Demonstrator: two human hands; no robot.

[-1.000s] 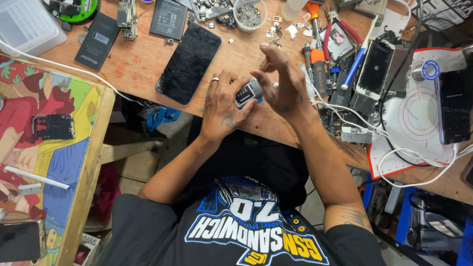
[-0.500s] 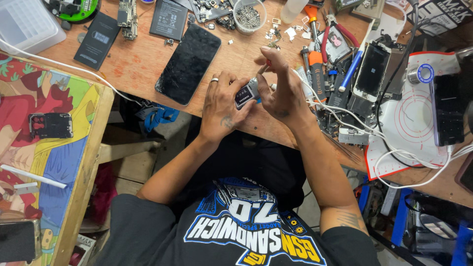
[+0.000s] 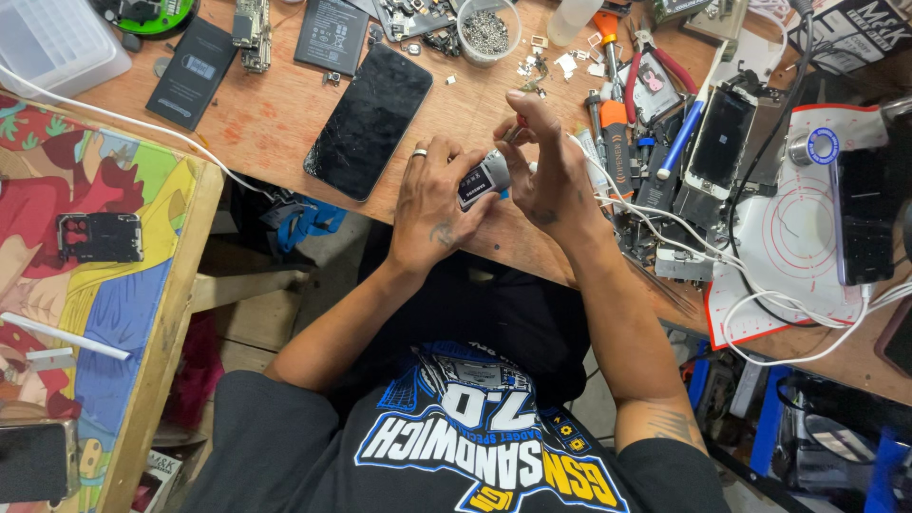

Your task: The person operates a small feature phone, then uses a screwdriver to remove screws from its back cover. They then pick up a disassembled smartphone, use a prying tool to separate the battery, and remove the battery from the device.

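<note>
A cracked black phone screen (image 3: 369, 119) lies face up on the wooden bench, left of the hands. A second screen (image 3: 719, 136), black in a white frame, lies to the right among tools. Two flat black battery packs with pale labels (image 3: 193, 72) (image 3: 332, 35) sit at the bench's far edge. The small grey part (image 3: 483, 179) held between the hands bears a dark label.

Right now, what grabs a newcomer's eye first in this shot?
Both hands meet at the middle of the wooden bench: the left hand and right hand share a grip on a small grey rectangular device. Just left of them lies a large black cracked phone screen. To the right, a white mat with red rings sits under tangled white cables.
</note>
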